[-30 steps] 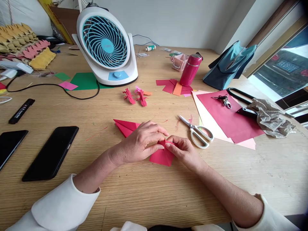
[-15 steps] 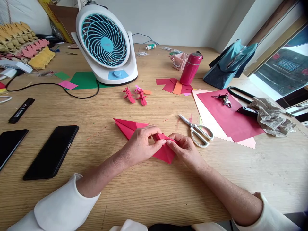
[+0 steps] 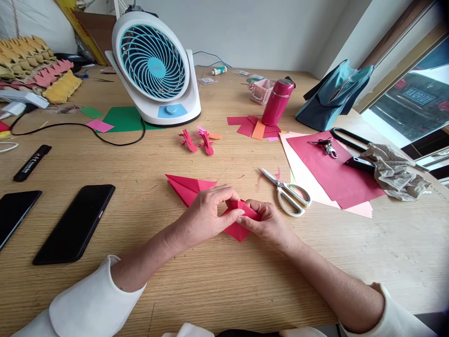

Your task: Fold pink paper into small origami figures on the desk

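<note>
Both hands pinch one piece of folded red paper (image 3: 240, 231) over the middle of the table. My left hand (image 3: 210, 210) grips its upper left part between thumb and fingers. My right hand (image 3: 268, 222) holds its right side, the two thumbs nearly meeting at the centre. A small folded flap sticks up between the fingertips, and a pointed corner hangs below the thumbs. Behind my left hand lies a long, pointed folded red paper (image 3: 185, 186), partly hidden by that hand. White-handled scissors (image 3: 287, 193) rest to the right of my right hand.
Two small red paper figures (image 3: 196, 140) lie beyond my hands. A fan (image 3: 154, 70) stands behind them. A red flask (image 3: 278, 101), red paper sheets (image 3: 333, 173), keys (image 3: 328, 146) and a teal bag (image 3: 333, 96) are on the right. Two phones (image 3: 75, 224) and a black marker (image 3: 32, 163) lie left.
The held paper has turned a little, its lower corner moving left to point more straight down. My right hand has shifted slightly left and down with it.
</note>
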`<state>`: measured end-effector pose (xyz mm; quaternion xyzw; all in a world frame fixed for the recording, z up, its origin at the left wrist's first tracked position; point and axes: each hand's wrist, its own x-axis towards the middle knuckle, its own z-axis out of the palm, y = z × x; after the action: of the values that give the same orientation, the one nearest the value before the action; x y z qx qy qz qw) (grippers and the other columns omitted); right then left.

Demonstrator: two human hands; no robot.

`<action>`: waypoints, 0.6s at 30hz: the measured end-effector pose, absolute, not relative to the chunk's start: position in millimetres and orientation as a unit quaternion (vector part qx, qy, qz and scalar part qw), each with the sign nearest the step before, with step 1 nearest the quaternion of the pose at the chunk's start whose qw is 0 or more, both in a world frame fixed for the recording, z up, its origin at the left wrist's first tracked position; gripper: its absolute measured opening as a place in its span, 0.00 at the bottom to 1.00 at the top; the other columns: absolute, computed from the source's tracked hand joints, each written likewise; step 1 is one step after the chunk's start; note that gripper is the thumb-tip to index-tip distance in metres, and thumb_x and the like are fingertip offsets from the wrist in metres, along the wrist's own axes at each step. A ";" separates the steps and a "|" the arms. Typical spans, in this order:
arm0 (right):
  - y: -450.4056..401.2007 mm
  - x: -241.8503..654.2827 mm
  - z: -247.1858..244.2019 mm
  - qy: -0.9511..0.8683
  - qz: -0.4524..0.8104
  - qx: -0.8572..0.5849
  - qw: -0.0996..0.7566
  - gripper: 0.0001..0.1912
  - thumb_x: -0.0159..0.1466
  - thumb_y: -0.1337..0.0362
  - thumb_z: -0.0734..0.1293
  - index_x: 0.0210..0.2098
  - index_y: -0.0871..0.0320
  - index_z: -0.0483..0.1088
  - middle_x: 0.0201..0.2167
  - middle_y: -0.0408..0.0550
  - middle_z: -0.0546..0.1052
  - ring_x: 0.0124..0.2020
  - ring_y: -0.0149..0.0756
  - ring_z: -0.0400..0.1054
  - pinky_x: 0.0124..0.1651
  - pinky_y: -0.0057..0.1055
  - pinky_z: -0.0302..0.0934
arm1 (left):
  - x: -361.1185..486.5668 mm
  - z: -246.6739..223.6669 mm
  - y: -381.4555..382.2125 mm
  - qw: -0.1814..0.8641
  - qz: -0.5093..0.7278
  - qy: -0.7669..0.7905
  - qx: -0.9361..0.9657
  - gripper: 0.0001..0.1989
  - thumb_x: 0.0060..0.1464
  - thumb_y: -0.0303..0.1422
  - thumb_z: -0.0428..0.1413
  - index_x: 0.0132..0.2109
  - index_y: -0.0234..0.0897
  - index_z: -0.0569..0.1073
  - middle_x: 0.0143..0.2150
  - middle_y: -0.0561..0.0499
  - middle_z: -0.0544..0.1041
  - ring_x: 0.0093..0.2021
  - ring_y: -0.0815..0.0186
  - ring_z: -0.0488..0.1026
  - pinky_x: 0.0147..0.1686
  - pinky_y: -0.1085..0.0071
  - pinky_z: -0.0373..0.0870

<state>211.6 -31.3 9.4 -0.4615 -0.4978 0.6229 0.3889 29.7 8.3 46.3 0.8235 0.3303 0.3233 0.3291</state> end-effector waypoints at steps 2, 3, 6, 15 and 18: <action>-32.2 211.5 8.5 -0.502 0.613 -0.463 0.397 0.25 0.53 0.44 0.76 0.26 0.59 0.67 0.22 0.38 0.64 0.24 0.26 0.53 0.26 0.25 0.49 | 29.4 46.6 7.0 0.330 0.328 0.327 0.823 0.06 0.55 0.23 0.59 0.37 0.38 0.71 0.33 0.55 0.76 0.35 0.69 0.74 0.38 0.73 0.71; -32.6 211.5 8.0 -0.504 0.609 -0.464 0.400 0.25 0.54 0.44 0.75 0.26 0.59 0.67 0.22 0.38 0.65 0.24 0.26 0.54 0.26 0.25 0.49 | 29.4 46.9 6.3 0.333 0.331 0.327 0.821 0.07 0.54 0.23 0.59 0.38 0.38 0.71 0.34 0.55 0.76 0.35 0.69 0.75 0.39 0.73 0.72; -33.7 211.6 6.1 -0.508 0.601 -0.461 0.411 0.23 0.56 0.45 0.73 0.27 0.59 0.68 0.24 0.40 0.67 0.25 0.28 0.57 0.28 0.26 0.52 | 29.9 47.6 4.6 0.346 0.338 0.334 0.809 0.13 0.53 0.23 0.61 0.45 0.40 0.70 0.38 0.56 0.78 0.39 0.69 0.77 0.43 0.74 0.72; -35.5 212.1 6.8 -0.524 0.571 -0.453 0.440 0.21 0.58 0.47 0.73 0.27 0.59 0.69 0.23 0.40 0.66 0.26 0.29 0.57 0.30 0.26 0.55 | 34.7 48.7 3.4 0.331 0.353 0.341 0.806 0.07 0.53 0.24 0.63 0.39 0.36 0.75 0.33 0.56 0.78 0.33 0.70 0.74 0.38 0.75 0.70; -35.7 212.3 7.2 -0.532 0.561 -0.451 0.446 0.22 0.59 0.47 0.72 0.26 0.59 0.67 0.23 0.41 0.66 0.25 0.29 0.57 0.29 0.26 0.55 | 35.7 46.8 2.9 0.329 0.361 0.348 0.800 0.05 0.53 0.24 0.63 0.36 0.35 0.75 0.31 0.56 0.76 0.32 0.70 0.73 0.36 0.74 0.69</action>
<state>212.3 -35.7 7.2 -0.4511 -0.5319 0.5611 0.4458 35.7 2.9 46.8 0.8004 0.3477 0.3611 0.3288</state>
